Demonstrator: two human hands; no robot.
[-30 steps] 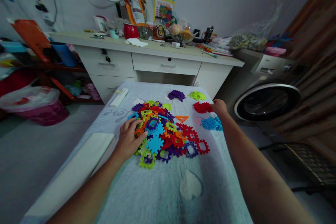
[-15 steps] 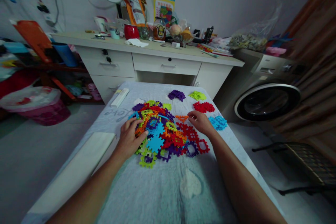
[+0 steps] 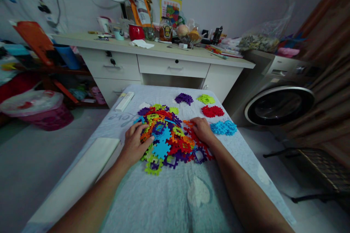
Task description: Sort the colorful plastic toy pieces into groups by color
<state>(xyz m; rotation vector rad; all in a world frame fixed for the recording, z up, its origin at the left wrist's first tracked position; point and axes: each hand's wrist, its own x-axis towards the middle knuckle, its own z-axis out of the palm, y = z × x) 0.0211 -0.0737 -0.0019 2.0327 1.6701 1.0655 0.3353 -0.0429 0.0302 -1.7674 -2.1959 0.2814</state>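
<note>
A heap of toothed plastic building pieces in blue, purple, orange, red and green lies mid-table. At its left side my left hand rests with fingers and thumb spread, fingertips touching the heap and nothing gripped. My right hand is bent over the heap's right side, above red pieces and beside an orange piece. Its fingertips are hidden, so I cannot tell whether they hold anything. Separate small piles lie beyond: purple pieces, green pieces, red pieces and blue pieces.
A pale cloth covers the table. On its left lie a long white board and a narrow white box. Behind stands a white desk with jars and packets. A washing machine is at the right, a pink basket at the left.
My right hand has moved a little left, onto the red pieces, covering part of the orange piece and uncovering more of the blue pile. My left hand stays put.
</note>
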